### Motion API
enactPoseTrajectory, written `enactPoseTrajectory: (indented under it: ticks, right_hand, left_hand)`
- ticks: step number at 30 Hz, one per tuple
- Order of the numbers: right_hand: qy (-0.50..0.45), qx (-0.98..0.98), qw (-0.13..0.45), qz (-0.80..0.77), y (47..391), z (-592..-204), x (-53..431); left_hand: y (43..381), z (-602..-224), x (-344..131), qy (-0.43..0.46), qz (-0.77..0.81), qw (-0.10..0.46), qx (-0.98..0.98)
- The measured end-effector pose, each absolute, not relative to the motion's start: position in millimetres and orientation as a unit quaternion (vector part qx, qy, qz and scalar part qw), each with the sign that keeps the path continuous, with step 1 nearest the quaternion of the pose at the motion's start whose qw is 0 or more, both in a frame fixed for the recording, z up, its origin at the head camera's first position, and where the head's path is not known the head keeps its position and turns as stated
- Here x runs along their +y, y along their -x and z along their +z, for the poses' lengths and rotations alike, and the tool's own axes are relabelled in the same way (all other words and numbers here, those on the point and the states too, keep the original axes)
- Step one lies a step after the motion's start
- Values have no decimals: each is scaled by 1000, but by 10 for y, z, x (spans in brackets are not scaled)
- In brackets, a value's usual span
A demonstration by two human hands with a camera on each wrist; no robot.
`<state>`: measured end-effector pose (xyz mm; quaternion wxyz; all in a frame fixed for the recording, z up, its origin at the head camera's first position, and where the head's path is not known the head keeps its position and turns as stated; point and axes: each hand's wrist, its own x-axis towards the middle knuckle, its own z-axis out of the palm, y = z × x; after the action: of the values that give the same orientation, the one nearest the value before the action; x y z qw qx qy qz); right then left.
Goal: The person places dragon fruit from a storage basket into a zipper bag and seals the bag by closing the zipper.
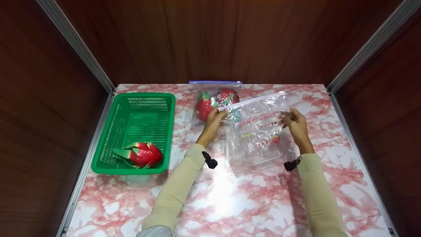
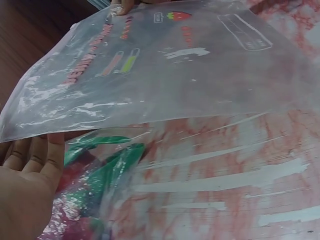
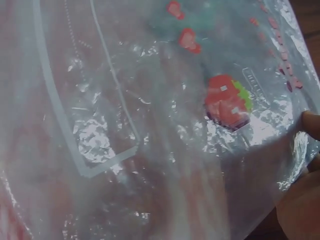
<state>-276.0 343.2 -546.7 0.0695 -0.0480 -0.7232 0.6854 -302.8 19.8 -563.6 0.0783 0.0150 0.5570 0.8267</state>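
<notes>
**Two hands stretching a clear slider bag beside a basketed dragon fruit**

Nearest us, two pale yellow, softly creased sleeves [image 1: 177, 187] reach over a glossy tabletop [image 1: 250, 217] marbled in pink and white. At the cuffs we note small black wrist fittings [image 1: 210, 162].

Beyond them a flat, rectangular slider bag [image 1: 263, 148] of thin transparent plastic is held tilted above the table. Its film is crinkled and catches bright glints; we see pink lettering, a white-outlined box and a red strawberry print [image 1: 276, 139] on it. The left hand [image 1: 212, 127] pinches the bag's upper left corner, just below the stiff, pale zip strip [image 1: 253, 101]; the right hand [image 1: 297, 128] pinches its right edge, thumb on the printed face.

To the left stands a green plastic basket [image 1: 172, 125], rectangular with rounded corners, its walls and floor perforated like a lattice. In its near end lies one dragon fruit [image 1: 146, 155], on its side, smooth and shiny red, with pointed green scales.

Farther back, a second clear bag [image 1: 215, 87] with a straight purple slider strip [image 1: 213, 82] encloses red, green-scaled dragon fruits [image 1: 204, 108]; we cannot count them surely, since the held bag partly covers them. Behind rises a dark brown wood-grain panel [image 1: 210, 39], framed by grey metal profiles [image 1: 79, 47].
</notes>
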Motion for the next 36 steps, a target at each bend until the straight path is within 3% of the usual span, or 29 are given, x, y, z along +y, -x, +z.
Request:
enactPoseTrajectory:
  ticks: [7, 18, 24, 36]
  right_hand:
    - [32, -760, 61, 646, 2724, -5194, 3249]
    - [-10, -805, 73, 588, 2840, -5031, 3014]
    - [-29, -812, 77, 578, 2889, -4993, 2858]
    - [-61, -843, 79, 528, 3046, -4991, 2609]
  left_hand:
    - [3088, -5479, 88, -19, 782, 85, 617]
    - [3128, -5287, -178, -113, 723, 164, 662]
    - [3127, -5209, -268, -161, 679, 160, 698]
    - [3132, -5198, -335, -152, 695, 140, 689]
